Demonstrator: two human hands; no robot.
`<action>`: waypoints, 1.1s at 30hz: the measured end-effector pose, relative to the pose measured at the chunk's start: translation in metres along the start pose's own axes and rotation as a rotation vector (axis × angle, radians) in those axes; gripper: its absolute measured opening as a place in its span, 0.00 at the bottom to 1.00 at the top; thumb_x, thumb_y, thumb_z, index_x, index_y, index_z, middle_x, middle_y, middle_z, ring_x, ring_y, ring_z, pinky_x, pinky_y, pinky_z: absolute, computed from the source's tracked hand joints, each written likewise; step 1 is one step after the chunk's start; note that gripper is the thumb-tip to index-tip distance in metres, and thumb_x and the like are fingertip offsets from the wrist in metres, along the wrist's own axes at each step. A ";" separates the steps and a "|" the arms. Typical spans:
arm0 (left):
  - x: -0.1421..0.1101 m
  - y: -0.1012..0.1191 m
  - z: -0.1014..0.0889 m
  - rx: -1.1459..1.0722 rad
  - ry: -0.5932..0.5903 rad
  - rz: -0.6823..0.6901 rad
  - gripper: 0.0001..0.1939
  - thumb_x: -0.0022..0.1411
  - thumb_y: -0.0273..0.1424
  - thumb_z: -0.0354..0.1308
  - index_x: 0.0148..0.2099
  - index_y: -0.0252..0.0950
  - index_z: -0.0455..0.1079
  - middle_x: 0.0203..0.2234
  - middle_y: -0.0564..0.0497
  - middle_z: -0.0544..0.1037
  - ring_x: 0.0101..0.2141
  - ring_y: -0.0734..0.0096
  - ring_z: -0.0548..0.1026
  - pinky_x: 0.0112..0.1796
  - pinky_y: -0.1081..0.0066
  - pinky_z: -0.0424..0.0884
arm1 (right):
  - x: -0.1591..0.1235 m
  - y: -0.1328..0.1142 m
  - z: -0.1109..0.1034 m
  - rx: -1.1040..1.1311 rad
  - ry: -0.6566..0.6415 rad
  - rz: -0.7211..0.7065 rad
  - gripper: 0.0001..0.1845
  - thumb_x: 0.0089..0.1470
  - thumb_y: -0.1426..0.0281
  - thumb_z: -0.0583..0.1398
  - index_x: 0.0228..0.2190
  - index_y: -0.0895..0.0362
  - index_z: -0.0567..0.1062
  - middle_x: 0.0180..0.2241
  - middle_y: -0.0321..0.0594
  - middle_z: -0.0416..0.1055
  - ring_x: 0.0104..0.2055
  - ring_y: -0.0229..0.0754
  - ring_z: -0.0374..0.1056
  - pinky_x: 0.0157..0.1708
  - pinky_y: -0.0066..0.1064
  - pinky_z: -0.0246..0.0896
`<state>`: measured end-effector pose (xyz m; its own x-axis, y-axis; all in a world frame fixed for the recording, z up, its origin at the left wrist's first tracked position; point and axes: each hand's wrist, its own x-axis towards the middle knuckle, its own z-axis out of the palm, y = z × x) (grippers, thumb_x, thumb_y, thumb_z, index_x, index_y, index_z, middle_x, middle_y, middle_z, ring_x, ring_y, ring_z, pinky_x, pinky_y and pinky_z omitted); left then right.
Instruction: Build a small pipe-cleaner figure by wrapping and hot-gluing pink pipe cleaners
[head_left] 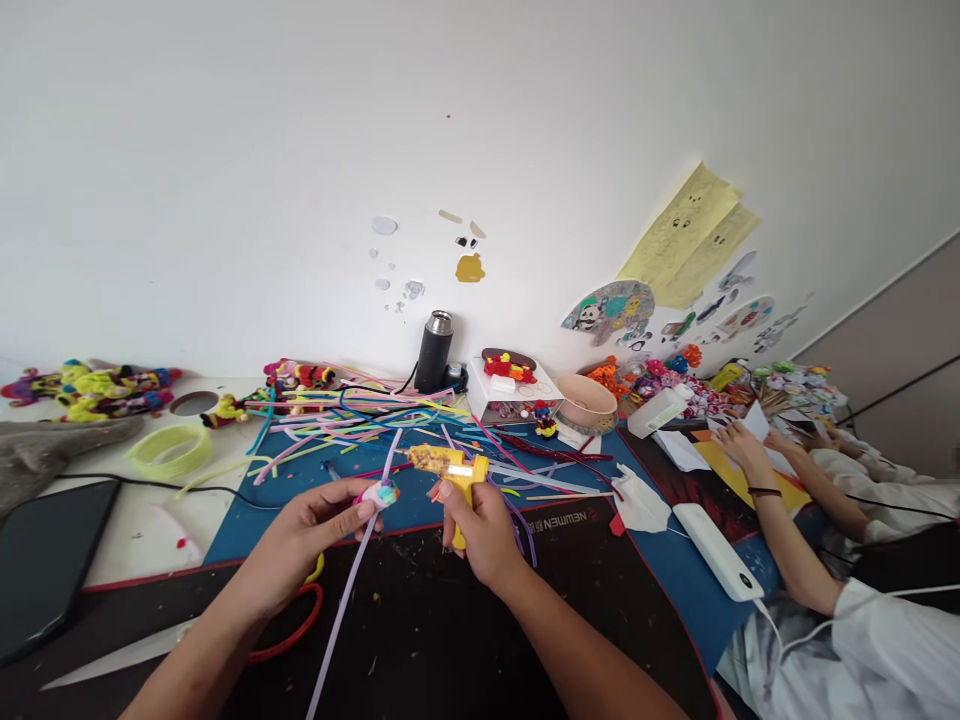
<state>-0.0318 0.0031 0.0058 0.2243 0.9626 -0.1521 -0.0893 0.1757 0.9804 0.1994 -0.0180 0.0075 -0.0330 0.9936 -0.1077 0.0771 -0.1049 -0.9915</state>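
Note:
My left hand [311, 530] is closed in a pinch on a small multicoloured pipe-cleaner piece [381, 493] with a long lilac pipe cleaner [346, 590] running down from it. My right hand [480, 530] grips a yellow glue gun [450, 465], whose nozzle points left toward that piece. Both hands hover over a black and blue desk mat [570, 560].
A heap of coloured pipe cleaners [352, 415] lies behind the hands. A black flask [435, 350], a white box [510, 390] and a bowl [586, 400] stand by the wall. A dark tablet [45, 560] lies left. Another person's hands [742, 445] work at the right, near a white power bank [716, 550].

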 end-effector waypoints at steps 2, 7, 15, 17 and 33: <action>0.000 0.002 0.000 0.009 0.002 -0.003 0.27 0.44 0.56 0.78 0.38 0.41 0.87 0.31 0.46 0.85 0.32 0.58 0.79 0.37 0.66 0.76 | -0.001 0.001 0.000 0.005 0.001 0.007 0.37 0.56 0.36 0.62 0.38 0.59 0.80 0.15 0.30 0.65 0.14 0.34 0.54 0.17 0.27 0.49; 0.000 0.003 0.000 0.012 0.007 0.011 0.25 0.45 0.55 0.78 0.38 0.43 0.88 0.33 0.47 0.87 0.33 0.58 0.79 0.39 0.66 0.77 | -0.003 0.009 0.000 0.009 -0.016 0.026 0.36 0.57 0.36 0.62 0.38 0.59 0.80 0.15 0.30 0.65 0.14 0.34 0.54 0.17 0.27 0.49; 0.002 -0.004 -0.011 0.010 0.056 0.032 0.26 0.47 0.54 0.78 0.41 0.42 0.88 0.32 0.46 0.87 0.34 0.56 0.81 0.40 0.64 0.78 | -0.008 0.019 -0.004 0.034 -0.039 0.080 0.35 0.56 0.38 0.64 0.37 0.59 0.79 0.14 0.29 0.66 0.14 0.34 0.55 0.17 0.27 0.49; 0.002 -0.002 -0.011 -0.025 0.072 0.039 0.26 0.46 0.55 0.78 0.39 0.42 0.87 0.29 0.46 0.86 0.32 0.57 0.80 0.39 0.65 0.77 | -0.010 0.026 -0.004 0.073 -0.052 0.114 0.33 0.56 0.38 0.64 0.37 0.58 0.78 0.14 0.29 0.66 0.13 0.34 0.55 0.16 0.26 0.48; 0.000 0.002 -0.003 -0.097 0.057 -0.009 0.27 0.41 0.54 0.81 0.38 0.42 0.88 0.29 0.49 0.86 0.32 0.63 0.78 0.38 0.71 0.74 | 0.008 0.040 -0.005 0.370 -0.091 0.414 0.33 0.59 0.40 0.65 0.38 0.60 0.75 0.21 0.31 0.71 0.13 0.30 0.58 0.13 0.24 0.37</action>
<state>-0.0348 0.0043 0.0077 0.1706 0.9704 -0.1707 -0.1818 0.2013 0.9625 0.2069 -0.0139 -0.0327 -0.1615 0.8608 -0.4827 -0.2524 -0.5089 -0.8230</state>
